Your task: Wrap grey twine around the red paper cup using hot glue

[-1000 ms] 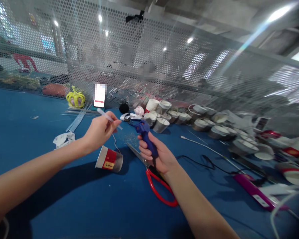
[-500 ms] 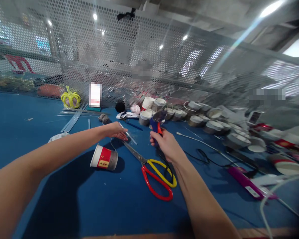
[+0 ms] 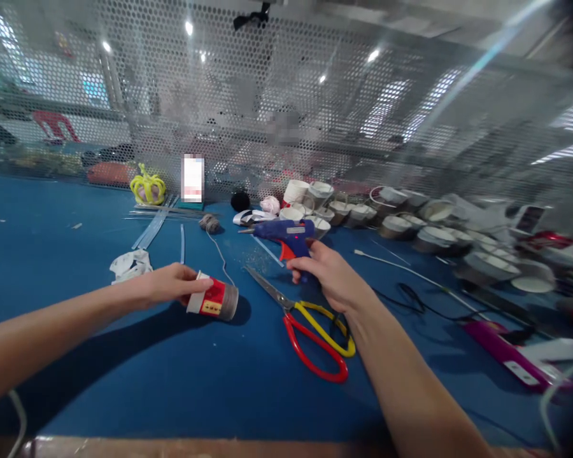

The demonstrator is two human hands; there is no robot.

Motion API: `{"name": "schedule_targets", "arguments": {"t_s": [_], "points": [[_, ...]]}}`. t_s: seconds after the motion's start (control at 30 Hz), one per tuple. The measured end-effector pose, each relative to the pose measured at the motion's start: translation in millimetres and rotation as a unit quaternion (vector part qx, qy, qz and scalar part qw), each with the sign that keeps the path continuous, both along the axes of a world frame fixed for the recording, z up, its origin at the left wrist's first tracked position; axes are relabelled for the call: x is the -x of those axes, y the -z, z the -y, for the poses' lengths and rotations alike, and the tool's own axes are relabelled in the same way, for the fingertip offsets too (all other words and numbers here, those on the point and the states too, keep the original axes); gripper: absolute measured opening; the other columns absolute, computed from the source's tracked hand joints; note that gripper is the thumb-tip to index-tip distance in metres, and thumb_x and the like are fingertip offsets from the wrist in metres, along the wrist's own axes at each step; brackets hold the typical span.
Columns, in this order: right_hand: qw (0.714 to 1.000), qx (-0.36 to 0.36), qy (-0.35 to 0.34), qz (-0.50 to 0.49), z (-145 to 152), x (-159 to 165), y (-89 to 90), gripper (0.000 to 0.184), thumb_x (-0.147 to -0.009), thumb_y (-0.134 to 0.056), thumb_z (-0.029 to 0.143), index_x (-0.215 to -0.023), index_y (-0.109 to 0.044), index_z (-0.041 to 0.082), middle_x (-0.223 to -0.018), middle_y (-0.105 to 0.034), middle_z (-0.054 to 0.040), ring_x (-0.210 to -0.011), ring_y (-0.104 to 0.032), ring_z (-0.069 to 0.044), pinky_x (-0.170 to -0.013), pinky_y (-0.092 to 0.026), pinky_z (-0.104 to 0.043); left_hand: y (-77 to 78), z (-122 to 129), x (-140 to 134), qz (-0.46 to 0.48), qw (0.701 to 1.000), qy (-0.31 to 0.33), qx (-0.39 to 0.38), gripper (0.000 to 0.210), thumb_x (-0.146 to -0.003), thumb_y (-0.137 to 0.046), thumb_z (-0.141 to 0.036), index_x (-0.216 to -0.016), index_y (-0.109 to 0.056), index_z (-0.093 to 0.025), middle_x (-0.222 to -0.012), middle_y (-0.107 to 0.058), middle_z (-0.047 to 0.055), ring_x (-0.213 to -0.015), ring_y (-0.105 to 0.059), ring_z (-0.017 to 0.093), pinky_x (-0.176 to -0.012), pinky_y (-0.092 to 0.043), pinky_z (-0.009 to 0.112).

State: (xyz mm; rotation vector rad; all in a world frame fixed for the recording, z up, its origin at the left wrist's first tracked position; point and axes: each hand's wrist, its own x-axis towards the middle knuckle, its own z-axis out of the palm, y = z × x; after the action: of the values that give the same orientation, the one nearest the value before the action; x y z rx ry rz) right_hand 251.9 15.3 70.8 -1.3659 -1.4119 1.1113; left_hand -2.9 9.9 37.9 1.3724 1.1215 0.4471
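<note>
My left hand point(image 3: 176, 282) is closed on a red and white paper cup point(image 3: 212, 299) lying on its side, thumb along its wall. Grey yarn is wound round the cup's base end, and a strand runs back to a small grey yarn ball point(image 3: 209, 223). Wrapped round the handle of a blue hot glue gun point(image 3: 286, 230) is my right hand point(image 3: 322, 273). The gun's nozzle points left and a small red light shows on its body. Scissors point(image 3: 286, 304) with one red and one yellow handle lie between my hands, blades slightly apart.
Several yarn-wrapped paper cups point(image 3: 396, 226) crowd the back right. Clear glue sticks point(image 3: 155, 226), a yellow crown-shaped piece point(image 3: 148, 186) and a lit phone point(image 3: 192, 179) stand or lie at the back left. A purple power strip point(image 3: 501, 353) and cables lie right. A perforated screen point(image 3: 248, 95) rises behind.
My left hand has left the clear stick near the scissors' tip and taken hold of the paper cup. The glue gun has turned so its nozzle points left. The view has shifted slightly.
</note>
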Motion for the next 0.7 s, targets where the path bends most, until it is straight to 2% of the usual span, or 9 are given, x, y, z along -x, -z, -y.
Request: {"name": "schedule_targets", "arguments": {"t_s": [0.07,0.13,0.23,0.37,0.43,0.5,0.57,0.63,0.7], "points": [[0.999,0.000,-0.035,0.010,5,5,-2.5,0.022,-0.063,-0.060,0.022,-0.080,-0.048,0.016,-0.060,-0.052,0.0039,-0.049,-0.047,-0.007,-0.049,-0.041,-0.021,7.2,4,-9,0.106,0.991,-0.029,0.077,0.033,-0.061,-0.063,-0.038,-0.078,-0.062,-0.010,-0.074,-0.065,0.005,-0.066,-0.057,0.013,-0.067,-0.042,0.024],[0.997,-0.009,-0.054,0.054,12,8,-4.8,0.020,-0.066,-0.060,0.030,-0.076,-0.051,0.015,-0.057,-0.051,0.0030,-0.051,-0.048,-0.008,-0.051,-0.040,-0.021,13.1,7,-13,0.163,0.981,-0.056,0.086,0.032,-0.059,-0.066,-0.032,-0.080,-0.062,-0.009,-0.074,-0.065,0.006,-0.066,-0.057,0.014,-0.070,-0.043,0.026],[0.993,-0.009,-0.072,0.097,21,11,-6.2,0.022,-0.069,-0.057,0.035,-0.072,-0.054,0.013,-0.059,-0.055,-0.0008,-0.053,-0.051,-0.010,-0.051,-0.042,-0.023,21.6,12,-11,0.159,0.987,-0.010,-0.009,0.026,-0.062,-0.064,-0.027,-0.080,-0.062,-0.009,-0.077,-0.064,0.005,-0.070,-0.056,0.013,-0.073,-0.041,0.024],[0.989,-0.031,-0.111,0.093,29,16,-2.5,0.021,-0.075,-0.050,0.033,-0.082,-0.057,0.014,-0.072,-0.061,-0.0040,-0.051,-0.051,-0.009,-0.050,-0.043,-0.023,33.1,19,-2,0.061,0.987,0.044,-0.145,0.024,-0.069,-0.055,-0.027,-0.084,-0.060,-0.009,-0.071,-0.061,0.002,-0.062,-0.051,0.011,-0.061,-0.039,0.020],[0.987,-0.035,-0.130,0.090,31,20,0.7,0.021,-0.076,-0.049,0.032,-0.081,-0.059,0.014,-0.076,-0.062,-0.0048,-0.051,-0.052,-0.009,-0.051,-0.043,-0.023,35.4,21,0,0.024,0.981,0.069,-0.182,0.021,-0.068,-0.056,-0.028,-0.077,-0.060,-0.009,-0.067,-0.058,0.000,-0.059,-0.048,0.010,-0.058,-0.038,0.019],[0.984,-0.025,-0.147,0.093,33,23,3.7,0.021,-0.077,-0.049,0.032,-0.080,-0.060,0.014,-0.074,-0.062,-0.0048,-0.050,-0.052,-0.009,-0.051,-0.044,-0.023,34.4,21,-1,0.015,0.987,0.082,-0.140,0.026,-0.065,-0.059,-0.032,-0.079,-0.059,-0.010,-0.063,-0.056,-0.002,-0.054,-0.045,0.009,-0.052,-0.036,0.017],[0.983,-0.013,-0.153,0.100,34,24,5.7,0.021,-0.076,-0.050,0.031,-0.081,-0.060,0.014,-0.070,-0.062,-0.0043,-0.050,-0.052,-0.009,-0.050,-0.044,-0.023,31.7,19,-4,0.037,0.993,0.051,-0.096,0.030,-0.068,-0.056,-0.037,-0.081,-0.060,-0.011,-0.063,-0.057,-0.002,-0.054,-0.046,0.009,-0.051,-0.035,0.017],[0.983,-0.004,-0.150,0.105,36,24,6.3,0.020,-0.075,-0.052,0.031,-0.083,-0.059,0.014,-0.069,-0.062,-0.0045,-0.052,-0.053,-0.010,-0.050,-0.044,-0.023,29.4,16,-6,0.063,0.995,0.000,-0.078,0.032,-0.072,-0.049,-0.040,-0.080,-0.061,-0.011,-0.065,-0.059,0.000,-0.056,-0.046,0.010,-0.054,-0.036,0.018],[0.983,0.003,-0.146,0.109,38,24,6.1,0.020,-0.074,-0.053,0.031,-0.082,-0.058,0.014,-0.068,-0.062,-0.0044,-0.053,-0.054,-0.011,-0.050,-0.045,-0.023,28.3,15,-7,0.079,0.993,-0.005,-0.087,0.031,-0.074,-0.048,-0.038,-0.081,-0.061,-0.011,-0.069,-0.060,0.001,-0.060,-0.047,0.010,-0.058,-0.037,0.019]]}}
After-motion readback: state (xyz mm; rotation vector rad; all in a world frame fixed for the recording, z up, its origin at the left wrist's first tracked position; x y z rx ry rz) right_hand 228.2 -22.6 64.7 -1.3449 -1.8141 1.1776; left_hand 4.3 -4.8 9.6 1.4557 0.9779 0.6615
